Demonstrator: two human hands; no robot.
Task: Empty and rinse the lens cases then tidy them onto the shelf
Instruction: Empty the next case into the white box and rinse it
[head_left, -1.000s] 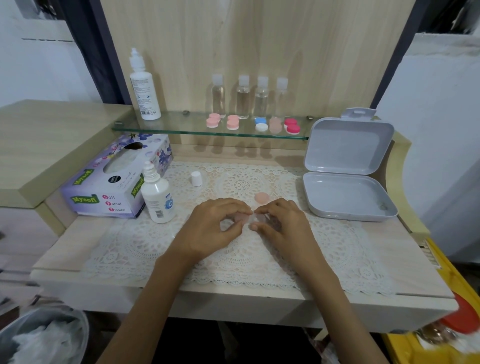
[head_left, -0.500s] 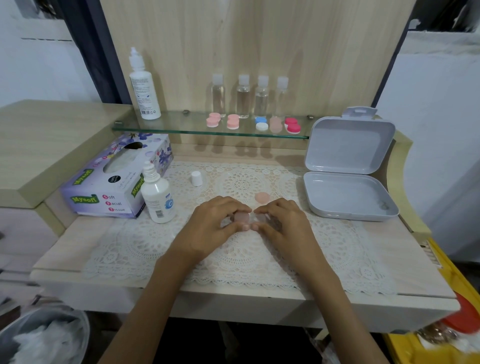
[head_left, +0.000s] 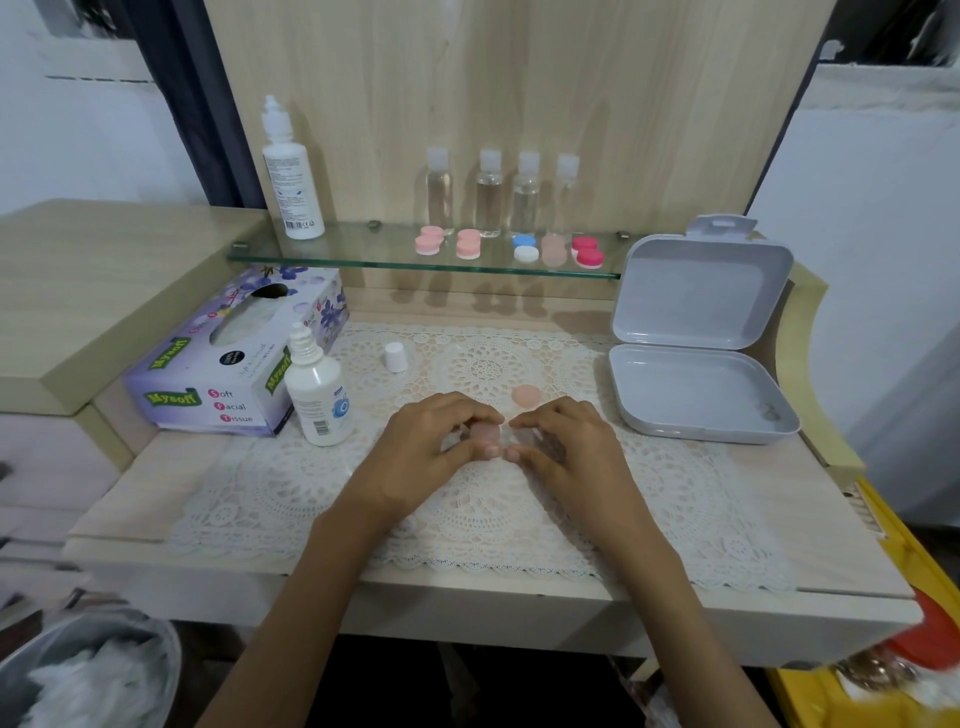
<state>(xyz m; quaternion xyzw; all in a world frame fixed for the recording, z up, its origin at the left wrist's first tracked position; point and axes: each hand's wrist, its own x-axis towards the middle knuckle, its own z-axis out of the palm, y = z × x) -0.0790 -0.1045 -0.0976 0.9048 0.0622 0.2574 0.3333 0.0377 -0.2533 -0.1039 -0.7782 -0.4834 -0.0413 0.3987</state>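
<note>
Hands: two, left hand (head_left: 426, 447) and right hand (head_left: 566, 449).
Held lens case (head_left: 485, 433): one.
Shelf lens cases (head_left: 428, 241): five.
Loose peach cap (head_left: 526, 395): one.
Small white cap (head_left: 395, 356): one.
Small clear bottles (head_left: 488, 195): four.
White solution bottles: two, tall bottle (head_left: 291, 182) and short bottle (head_left: 317, 395).
Tissue box (head_left: 208, 384): one.
Open grey box (head_left: 696, 395): one.
Lace mat (head_left: 467, 519): one.
Glass shelf (head_left: 363, 257): one.
Bin (head_left: 78, 675): one.

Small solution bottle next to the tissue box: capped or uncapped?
Uncapped. The bottle shows a bare ribbed nozzle, and a small white cap stands apart on the lace mat.
</note>
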